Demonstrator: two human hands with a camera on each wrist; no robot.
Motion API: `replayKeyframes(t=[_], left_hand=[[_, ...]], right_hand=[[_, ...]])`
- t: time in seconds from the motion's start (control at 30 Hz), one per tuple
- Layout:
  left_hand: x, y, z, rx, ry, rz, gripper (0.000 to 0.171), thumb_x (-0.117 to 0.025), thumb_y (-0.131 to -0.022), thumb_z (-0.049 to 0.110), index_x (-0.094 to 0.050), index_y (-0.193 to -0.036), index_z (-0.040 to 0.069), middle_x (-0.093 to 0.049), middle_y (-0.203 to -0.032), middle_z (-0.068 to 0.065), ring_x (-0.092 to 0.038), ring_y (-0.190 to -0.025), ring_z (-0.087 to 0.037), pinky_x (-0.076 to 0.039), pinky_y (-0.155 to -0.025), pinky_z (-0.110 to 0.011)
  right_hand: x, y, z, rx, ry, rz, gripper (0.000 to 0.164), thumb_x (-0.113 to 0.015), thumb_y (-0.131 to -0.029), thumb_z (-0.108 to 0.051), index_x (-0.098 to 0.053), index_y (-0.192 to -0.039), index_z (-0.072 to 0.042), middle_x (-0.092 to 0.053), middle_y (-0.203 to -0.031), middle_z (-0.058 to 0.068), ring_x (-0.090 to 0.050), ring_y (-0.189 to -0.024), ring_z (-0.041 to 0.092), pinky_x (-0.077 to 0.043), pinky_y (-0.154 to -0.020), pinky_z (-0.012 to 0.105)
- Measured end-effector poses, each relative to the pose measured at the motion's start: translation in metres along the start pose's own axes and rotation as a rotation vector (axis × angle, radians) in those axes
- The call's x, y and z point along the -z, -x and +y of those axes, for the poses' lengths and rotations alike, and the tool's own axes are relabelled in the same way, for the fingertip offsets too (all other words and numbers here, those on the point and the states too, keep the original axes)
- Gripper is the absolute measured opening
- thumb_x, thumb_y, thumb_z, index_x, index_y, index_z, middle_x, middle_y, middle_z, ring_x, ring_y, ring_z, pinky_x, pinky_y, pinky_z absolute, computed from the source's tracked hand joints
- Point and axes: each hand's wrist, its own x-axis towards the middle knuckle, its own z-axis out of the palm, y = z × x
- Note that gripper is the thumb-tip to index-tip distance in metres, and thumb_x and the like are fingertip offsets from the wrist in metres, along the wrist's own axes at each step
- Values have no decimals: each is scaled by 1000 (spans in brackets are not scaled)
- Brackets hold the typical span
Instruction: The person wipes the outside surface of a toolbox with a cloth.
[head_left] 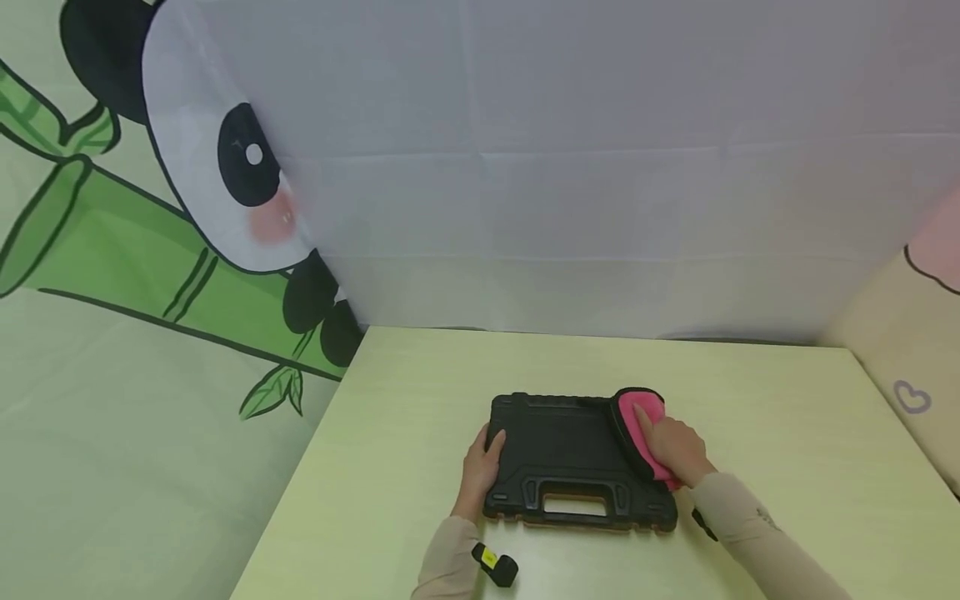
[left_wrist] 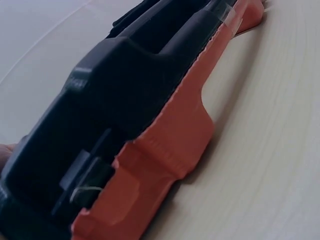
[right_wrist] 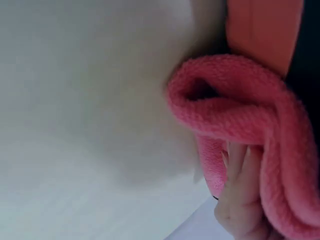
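A black plastic carry case (head_left: pixel 558 446) with a handle lies flat on the table. At its left edge my left hand (head_left: pixel 478 473) grips it, thumb on the lid; only a bit of that hand (left_wrist: pixel 5 153) shows in the left wrist view. There the case's lower half (left_wrist: pixel 172 127) is orange-red. My right hand (head_left: pixel 678 450) holds a pink cloth (head_left: pixel 649 403) with black edging against the right side of the lid. In the right wrist view, the fingers (right_wrist: pixel 245 192) are tucked into the folded fluffy cloth (right_wrist: pixel 225 112).
The pale table (head_left: pixel 405 392) extends around the case. A grey-white sheet (head_left: pixel 570 217) hangs behind it, and a panda-print cloth (head_left: pixel 187 275) covers the left side. A small black wrist device (head_left: pixel 497 565) with a yellow label sits by the left sleeve.
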Motion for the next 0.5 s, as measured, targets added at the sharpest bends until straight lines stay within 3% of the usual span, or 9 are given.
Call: replayKeyframes(t=[0.23, 0.5], left_hand=[[-4, 0, -1, 16, -3, 12, 57, -45, -95, 36, -38, -137, -2, -44, -136, -26, -40, -127, -42, -33, -102, -53], [-9, -1, 4, 31, -12, 13, 58, -44, -96, 37, -38, -137, -2, -44, -136, -26, -39, -126, -43, -33, -102, -53]], right_hand=[[-10, 30, 12, 12, -23, 16, 72, -16, -93, -61, -50, -63, -5, -48, -58, 8, -48, -52, 20, -33, -45, 29], [-16, 75, 26, -51, -33, -23, 80, -14, -90, -66, -53, -74, 2, -48, -60, 8, -47, -52, 19, -34, -45, 29]])
